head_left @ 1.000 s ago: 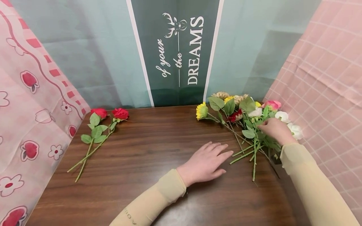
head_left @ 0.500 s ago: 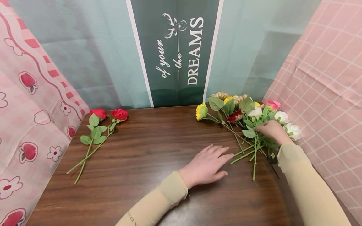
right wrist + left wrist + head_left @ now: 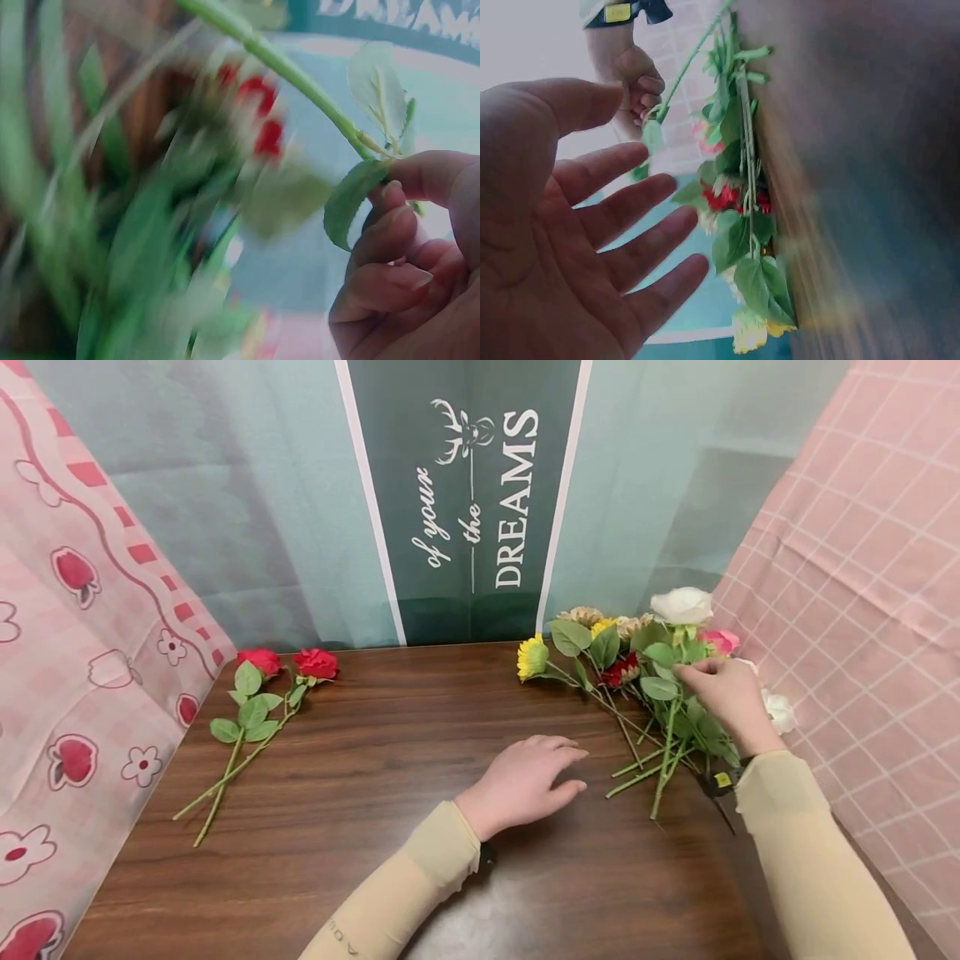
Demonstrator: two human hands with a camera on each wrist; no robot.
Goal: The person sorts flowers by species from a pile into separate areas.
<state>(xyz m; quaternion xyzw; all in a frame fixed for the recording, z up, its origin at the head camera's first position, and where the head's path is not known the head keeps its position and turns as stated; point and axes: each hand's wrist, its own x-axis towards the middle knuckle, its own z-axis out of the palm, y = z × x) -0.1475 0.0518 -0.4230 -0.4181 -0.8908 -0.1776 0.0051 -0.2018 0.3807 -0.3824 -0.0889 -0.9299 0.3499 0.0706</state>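
Pinched in the right hand [image 3: 726, 695], a white rose [image 3: 681, 606] lifts from the pile [image 3: 626, 668] at right; its leaves could snag neighbouring stems. Left hand [image 3: 525, 781] hovers open above the worktop [image 3: 390, 760].

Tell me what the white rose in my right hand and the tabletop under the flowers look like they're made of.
The white rose looks artificial: matte, cloth-like petals and a uniform, smooth green stem that seems plastic, though that can't be confirmed from the pictures. The right hand pinches its stem. The tabletop looks like dark wood or wood-grain laminate, semi-glossy; the streaked grain and soft reflections suggest it, and which one is unclear.
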